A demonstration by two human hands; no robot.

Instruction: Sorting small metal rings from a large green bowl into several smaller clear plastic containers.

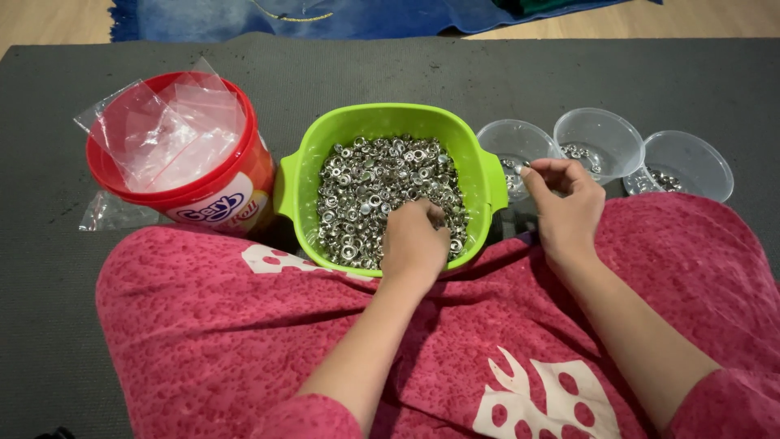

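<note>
Metal snap fasteners (382,183) fill a green bowl (479,167) on a grey mat. Left hand (414,244) digs into them, grip curled closed. Right hand (565,203) pinches one small fastener over the nearest clear cup (496,138).

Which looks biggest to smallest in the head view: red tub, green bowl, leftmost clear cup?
1. Green bowl, widest.
2. Red tub, slightly narrower; both sit at about the same depth, so the ranking is fair.
3. Leftmost clear cup, clearly smallest.
</note>
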